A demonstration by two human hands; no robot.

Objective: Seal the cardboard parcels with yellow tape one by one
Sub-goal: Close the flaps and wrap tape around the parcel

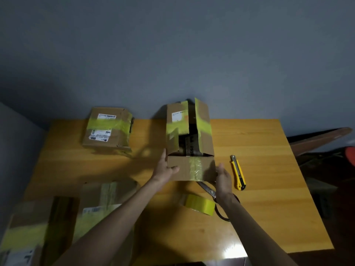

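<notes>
Far left of open parcel (189, 131): taped parcel (108, 129) at counter (269, 208) back edge; blurred parcels (99, 194), yellow strips on them, nearer camera. Open parcel mid-counter, top flaps apart, yellow tape on flaps and front face. Left hand (166, 168) grasps its left front corner, thumb on front face. Right hand (223, 179) unclenched, fingers straight at right front corner; contact unclear. Below parcel: tape roll (199, 204), scissors (209, 191) partly under right hand. Right of parcel: utility knife (238, 172), apart.

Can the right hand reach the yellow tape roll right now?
Likely yes: the yellow tape roll lies uncovered beside the wrist of the right hand, which only rests against the open cardboard box; metal scissors lie between.
</notes>
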